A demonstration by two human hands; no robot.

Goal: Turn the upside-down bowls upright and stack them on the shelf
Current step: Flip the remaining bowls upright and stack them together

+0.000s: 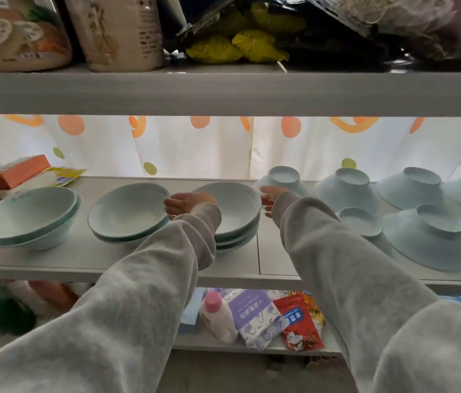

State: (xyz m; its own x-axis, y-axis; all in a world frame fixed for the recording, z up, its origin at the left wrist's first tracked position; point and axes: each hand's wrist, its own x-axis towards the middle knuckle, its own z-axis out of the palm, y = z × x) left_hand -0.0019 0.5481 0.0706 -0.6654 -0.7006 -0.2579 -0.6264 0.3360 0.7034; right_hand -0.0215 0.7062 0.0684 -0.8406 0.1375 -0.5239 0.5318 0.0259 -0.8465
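Observation:
On the white shelf [96, 258] stand three stacks of upright pale blue bowls: a left stack [25, 215], a middle stack [127, 212] and a right stack [236, 211]. My left hand [186, 204] grips the left rim of the right stack's top bowl, and my right hand [270, 198] grips its right rim. That bowl sits upright, nested in the stack. Several upside-down bowls fill the shelf's right part, the nearest ones at the back [284, 177] and behind my right sleeve [361, 222]; others [348, 190], [427, 236] lie further right.
An orange box [11, 173] and yellow packet lie at the shelf's back left. A dotted curtain [223, 148] hangs behind. The upper shelf edge [223, 92] carries food bags. Below, a pink-capped bottle [218, 316] and snack packets [300, 321] sit.

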